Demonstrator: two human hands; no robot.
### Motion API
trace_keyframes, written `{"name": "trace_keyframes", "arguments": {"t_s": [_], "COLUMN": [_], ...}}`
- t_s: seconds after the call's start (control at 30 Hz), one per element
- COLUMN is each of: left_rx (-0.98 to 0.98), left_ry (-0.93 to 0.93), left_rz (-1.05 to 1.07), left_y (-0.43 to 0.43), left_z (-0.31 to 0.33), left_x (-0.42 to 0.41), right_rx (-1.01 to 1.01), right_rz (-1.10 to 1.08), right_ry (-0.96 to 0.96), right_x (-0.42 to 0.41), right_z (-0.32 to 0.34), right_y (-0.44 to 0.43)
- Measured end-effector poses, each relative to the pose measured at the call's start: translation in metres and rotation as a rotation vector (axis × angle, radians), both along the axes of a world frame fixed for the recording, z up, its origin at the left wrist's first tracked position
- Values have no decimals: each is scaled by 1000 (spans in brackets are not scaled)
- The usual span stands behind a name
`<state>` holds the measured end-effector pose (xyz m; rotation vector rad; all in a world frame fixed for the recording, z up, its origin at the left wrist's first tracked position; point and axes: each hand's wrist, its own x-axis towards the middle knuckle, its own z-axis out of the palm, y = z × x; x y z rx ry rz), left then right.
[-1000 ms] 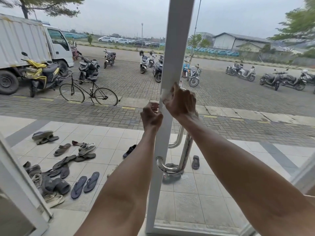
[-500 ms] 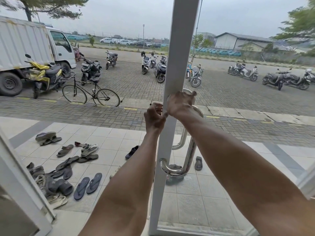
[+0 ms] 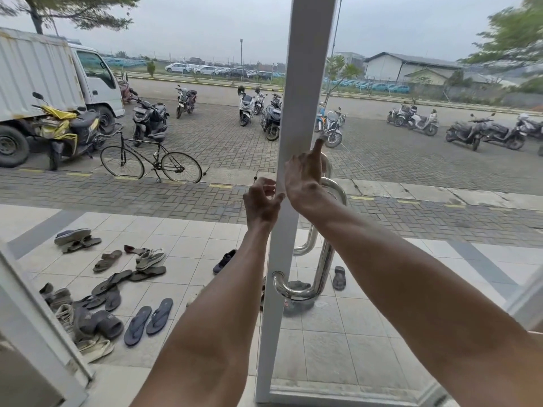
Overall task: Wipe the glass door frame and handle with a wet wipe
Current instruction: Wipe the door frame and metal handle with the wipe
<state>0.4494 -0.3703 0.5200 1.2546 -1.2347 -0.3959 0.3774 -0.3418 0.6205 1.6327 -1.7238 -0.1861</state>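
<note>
The white door frame (image 3: 305, 83) stands upright in the middle, with the chrome handle (image 3: 323, 259) on its right side. My right hand (image 3: 302, 180) lies against the frame just above the handle's top bend. It holds a pale wet wipe (image 3: 280, 180) there, with one finger sticking straight up. My left hand (image 3: 261, 201) is at the frame's left edge, fingers curled, thumb and fingertips meeting at the wipe's left edge. Most of the wipe is hidden by my right hand.
Several sandals and shoes (image 3: 117, 283) lie on the tiled porch at lower left. A bicycle (image 3: 151, 163), parked scooters (image 3: 264, 116) and a white truck (image 3: 44, 83) stand on the paved yard beyond. Another white frame (image 3: 35, 333) slants across the lower left corner.
My right hand has raised one finger off the frame. My left hand has loosened from a fist on the frame's edge and now reaches towards the wipe. Both hands stay at the same height.
</note>
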Motion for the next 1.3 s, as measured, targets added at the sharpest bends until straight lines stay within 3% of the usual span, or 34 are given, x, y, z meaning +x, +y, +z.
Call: {"name": "trace_keyframes", "arguments": {"t_s": [0.07,0.2,0.27,0.33,0.47,0.53,0.63,0.9,0.97,1.17,1.3], "left_rx": [-10,-12,-8,-4,7,10,6,-10,-15,1,17], "left_ry": [8,8,10,2,6,2,15,1,-2,-6,-4], "left_rz": [5,13,18,22,26,36,59,90,98,126,135], "left_y": [-1,-3,-4,-3,-2,-2,-2,-3,-4,-3,-4], "left_z": [0,0,-1,0,1,2,3,1,2,2,2], "left_x": [-1,-1,-2,-1,-1,-3,-6,-8,-8,-12,-14], "right_rx": [60,218,208,171,-69,-137,-72,264,177,-196,-1], "right_rz": [43,82,71,55,162,217,188,59,54,215,247], "right_ry": [-150,-653,-770,-721,-271,-160,-218,-822,-789,-204,-451], "right_x": [-3,-12,-12,-8,-5,-9,-10,-13,-8,-12,-20], "right_z": [3,8,9,8,-11,-18,-12,13,9,-22,-6], "right_y": [-6,-14,-15,-14,-9,-6,-5,-15,-17,-2,1]}}
